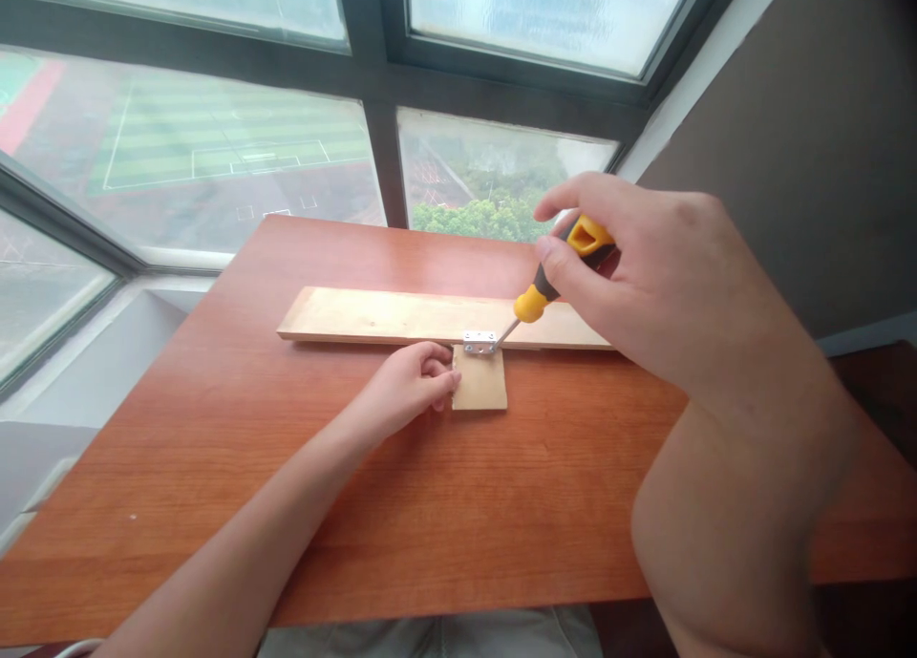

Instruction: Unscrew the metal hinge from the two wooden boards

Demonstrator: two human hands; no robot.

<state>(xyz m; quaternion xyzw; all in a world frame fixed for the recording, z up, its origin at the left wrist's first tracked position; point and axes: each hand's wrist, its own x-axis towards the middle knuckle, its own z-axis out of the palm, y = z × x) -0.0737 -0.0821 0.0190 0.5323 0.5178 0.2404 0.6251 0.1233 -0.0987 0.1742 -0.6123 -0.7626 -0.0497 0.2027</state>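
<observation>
My right hand [637, 257] grips a yellow and black screwdriver [531, 304], tilted so its shaft runs down to the right edge of a small silver hinge [479, 342]. The hinge lies across the seam between a long pale wooden board [387, 316] and a small square wooden piece [479, 383]. At the left edge of that square my left hand [422, 375] has its fingers curled, thumb and fingertips closed on the wood. The screwdriver's tip is too small to tell whether it sits in a screw. My right hand covers the board's right end.
Everything lies on a reddish-brown wooden table [401, 534]. Its far edge meets large windows with dark frames [501, 90], with a sports field outside. A grey wall [809, 161] stands to the right. My lap shows below the table's near edge.
</observation>
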